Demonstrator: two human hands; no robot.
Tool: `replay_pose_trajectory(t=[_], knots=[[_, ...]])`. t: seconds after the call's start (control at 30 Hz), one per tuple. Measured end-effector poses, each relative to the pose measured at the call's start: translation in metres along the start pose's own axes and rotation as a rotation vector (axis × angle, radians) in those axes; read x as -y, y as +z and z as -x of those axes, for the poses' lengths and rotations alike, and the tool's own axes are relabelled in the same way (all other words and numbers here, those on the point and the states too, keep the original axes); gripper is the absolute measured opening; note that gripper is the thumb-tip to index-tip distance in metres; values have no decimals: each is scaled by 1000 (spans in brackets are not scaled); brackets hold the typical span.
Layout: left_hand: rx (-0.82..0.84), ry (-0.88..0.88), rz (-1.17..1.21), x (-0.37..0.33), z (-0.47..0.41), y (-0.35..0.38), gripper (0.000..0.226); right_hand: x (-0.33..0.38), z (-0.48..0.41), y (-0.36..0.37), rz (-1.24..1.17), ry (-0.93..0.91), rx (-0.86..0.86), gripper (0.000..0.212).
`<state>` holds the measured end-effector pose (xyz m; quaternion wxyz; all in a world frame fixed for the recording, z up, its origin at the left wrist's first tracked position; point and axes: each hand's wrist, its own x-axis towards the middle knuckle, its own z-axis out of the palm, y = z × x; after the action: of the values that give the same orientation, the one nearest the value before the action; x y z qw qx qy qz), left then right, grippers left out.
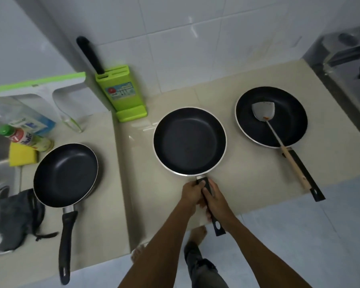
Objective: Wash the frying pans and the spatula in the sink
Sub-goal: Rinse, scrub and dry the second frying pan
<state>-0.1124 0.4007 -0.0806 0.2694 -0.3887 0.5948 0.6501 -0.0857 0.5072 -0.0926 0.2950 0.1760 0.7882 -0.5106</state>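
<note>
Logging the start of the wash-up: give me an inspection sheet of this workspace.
Surface: beige countertop, sink at its left end.
Job's things: left frying pan, middle frying pan, right frying pan; spatula lies in the right one.
Clutter: dish soap bottle, yellow sponge, grey cloth by the sink; green knife block, cutting board at the wall.
Hands: left hand and right hand both grip the middle pan's handle.
Cables: nothing seen.
Surroundings: white tiled wall; stove at right.

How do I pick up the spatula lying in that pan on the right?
Grip the spatula by its wooden handle, coming from the near side. It sticks out past the rim of the right pan toward you, while the metal blade lies inside the pan.
</note>
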Motion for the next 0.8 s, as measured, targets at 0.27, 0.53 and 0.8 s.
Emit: replay_pose_trajectory(t=[0.27,0.53,0.8], knots=[[75,22,83,2,27,-14,17,4,36,17,75,-138,-172,64],[174,252,80,-11,97,-76,24,48,110,59,25,-242,-282,49],[259,465,76,6,210,-219,15,94,232,177,57,-459,-381,48]])
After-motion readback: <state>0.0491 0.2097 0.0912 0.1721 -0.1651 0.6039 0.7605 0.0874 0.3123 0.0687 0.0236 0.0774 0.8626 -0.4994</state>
